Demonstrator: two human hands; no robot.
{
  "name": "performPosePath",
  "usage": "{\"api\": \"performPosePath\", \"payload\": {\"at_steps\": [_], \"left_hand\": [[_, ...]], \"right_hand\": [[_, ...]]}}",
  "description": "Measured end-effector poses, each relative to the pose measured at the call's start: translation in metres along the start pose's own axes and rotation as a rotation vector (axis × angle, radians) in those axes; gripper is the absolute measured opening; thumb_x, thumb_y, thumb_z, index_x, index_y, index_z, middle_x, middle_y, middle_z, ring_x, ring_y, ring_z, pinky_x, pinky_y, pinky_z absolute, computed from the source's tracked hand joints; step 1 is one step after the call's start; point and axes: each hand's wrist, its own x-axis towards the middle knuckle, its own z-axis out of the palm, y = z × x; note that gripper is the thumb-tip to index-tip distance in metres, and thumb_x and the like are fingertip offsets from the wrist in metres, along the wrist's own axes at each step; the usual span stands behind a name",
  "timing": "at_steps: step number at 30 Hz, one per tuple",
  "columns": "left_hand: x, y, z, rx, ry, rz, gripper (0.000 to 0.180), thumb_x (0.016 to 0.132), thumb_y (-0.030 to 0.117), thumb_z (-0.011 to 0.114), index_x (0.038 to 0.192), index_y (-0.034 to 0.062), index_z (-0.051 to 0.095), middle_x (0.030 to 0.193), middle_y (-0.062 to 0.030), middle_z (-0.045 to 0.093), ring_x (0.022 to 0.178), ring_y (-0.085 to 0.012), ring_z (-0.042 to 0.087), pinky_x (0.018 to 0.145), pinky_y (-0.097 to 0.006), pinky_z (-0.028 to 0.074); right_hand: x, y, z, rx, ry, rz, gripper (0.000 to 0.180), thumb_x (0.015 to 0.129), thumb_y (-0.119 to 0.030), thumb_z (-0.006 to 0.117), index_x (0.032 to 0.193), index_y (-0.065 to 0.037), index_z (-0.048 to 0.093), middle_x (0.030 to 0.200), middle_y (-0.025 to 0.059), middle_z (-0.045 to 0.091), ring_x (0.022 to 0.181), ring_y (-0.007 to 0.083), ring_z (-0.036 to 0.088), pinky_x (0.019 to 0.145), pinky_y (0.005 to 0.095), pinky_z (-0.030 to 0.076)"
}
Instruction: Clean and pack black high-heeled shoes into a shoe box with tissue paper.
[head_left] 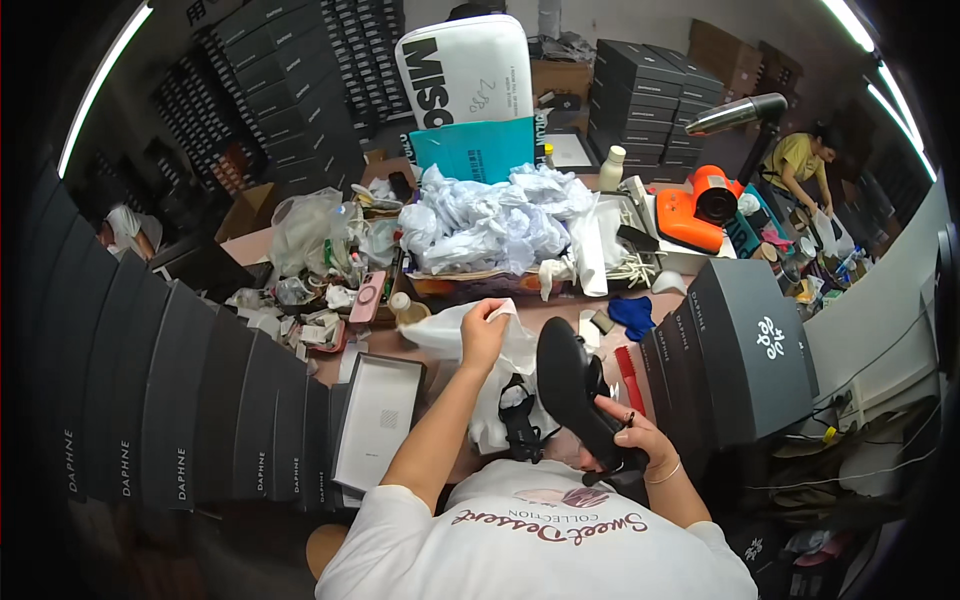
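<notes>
My left hand (484, 335) pinches a sheet of white tissue paper (440, 333) above the table. In my right hand (645, 440) is a black heeled sandal (567, 372), gripped near its heel with the dark sole facing up. Between my forearms, a second black strappy sandal (520, 420) lies on white paper, with a pale wad of paper among its straps. An open shallow box part (380, 420), white inside with a dark rim, lies beside my left forearm.
Dark shoe boxes are stacked at left (210, 390) and right (750, 350). Crumpled white paper (500, 225) fills a box ahead. A red brush (631, 383), blue cloth (631, 317), pink phone (367, 297) and orange device (690, 215) surround the workspace. Another person (800, 165) works far right.
</notes>
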Motion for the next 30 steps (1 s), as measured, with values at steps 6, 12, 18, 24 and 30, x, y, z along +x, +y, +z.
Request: {"api": "performPosePath", "payload": {"at_steps": [6,12,18,24,30], "left_hand": [[-0.051,0.082,-0.012,0.070,-0.087,0.197,0.016,0.076,0.001,0.064,0.092,-0.0020,0.067,0.086,-0.0093,0.067,0.080,-0.0151,0.063,0.074,-0.026,0.049],[-0.036,0.080,-0.037,0.220,-0.105,0.115,0.029,0.079,0.000,0.056,0.105,0.0001,0.066,0.088,-0.0140,0.069,0.075,-0.0163,0.065,0.067,-0.028,0.049],[-0.061,0.049,-0.010,0.324,-0.217,0.256,0.034,0.079,0.001,0.052,0.111,0.0005,0.065,0.092,-0.0161,0.070,0.065,-0.0145,0.061,0.062,-0.028,0.048],[-0.081,0.061,0.010,0.176,-0.368,0.069,0.025,0.080,0.002,0.056,0.103,-0.0003,0.067,0.075,-0.0100,0.064,0.065,-0.0131,0.058,0.059,-0.026,0.046],[-0.111,0.104,0.017,0.181,-0.413,0.466,0.030,0.074,0.002,0.063,0.104,0.0021,0.065,0.072,-0.0112,0.058,0.061,-0.0262,0.060,0.055,-0.033,0.047]], "right_hand": [[0.049,0.003,0.029,-0.029,0.102,0.143,0.070,0.082,-0.024,0.057,0.143,-0.003,0.029,0.091,0.0164,0.062,0.076,0.0192,0.064,0.061,0.0306,0.054],[0.091,0.036,-0.042,0.477,0.387,0.018,0.045,0.088,-0.033,0.051,0.118,0.001,0.047,0.086,0.0183,0.059,0.067,0.0267,0.061,0.058,0.0325,0.054],[0.052,0.046,-0.032,0.773,0.006,-0.031,0.040,0.091,-0.027,0.043,0.126,-0.007,0.045,0.106,0.0202,0.056,0.081,0.0301,0.057,0.057,0.0345,0.054],[0.043,0.049,-0.042,0.698,0.044,-0.079,0.044,0.087,-0.020,0.049,0.129,-0.007,0.044,0.111,0.0180,0.053,0.084,0.0324,0.056,0.058,0.0360,0.054],[0.051,0.050,-0.032,0.528,0.465,-0.144,0.038,0.090,-0.028,0.056,0.120,-0.004,0.054,0.101,0.0131,0.064,0.094,0.0245,0.064,0.074,0.0404,0.057]]}}
